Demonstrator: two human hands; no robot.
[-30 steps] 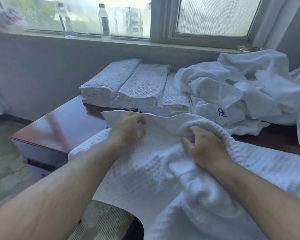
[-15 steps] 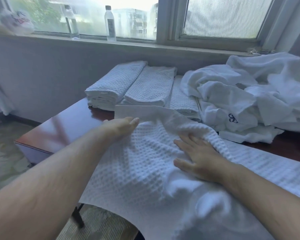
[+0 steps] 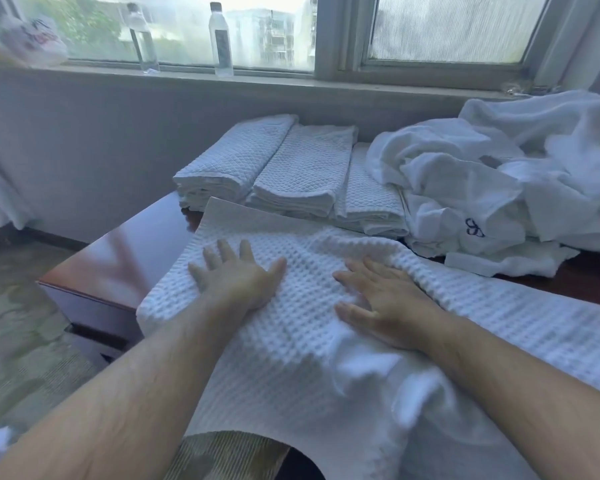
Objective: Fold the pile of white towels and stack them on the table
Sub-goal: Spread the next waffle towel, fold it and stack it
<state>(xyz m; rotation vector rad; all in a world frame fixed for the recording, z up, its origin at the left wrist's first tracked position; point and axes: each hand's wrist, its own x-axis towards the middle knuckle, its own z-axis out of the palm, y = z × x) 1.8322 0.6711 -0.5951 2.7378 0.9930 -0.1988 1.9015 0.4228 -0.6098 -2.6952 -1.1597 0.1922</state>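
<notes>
My left hand (image 3: 236, 275) lies flat, fingers spread, on the waffle-weave towel (image 3: 291, 341) draped over the tabletop (image 3: 125, 258). My right hand (image 3: 388, 303) presses beside it, fingers straight. Folded towel stacks (image 3: 291, 174) sit behind; the unfolded pile (image 3: 499, 181) lies right.

Both forearms reach toward twelve o'clock; left hand (image 3: 238, 278) and right hand (image 3: 383, 303) lie flat, fingers spread.
</notes>
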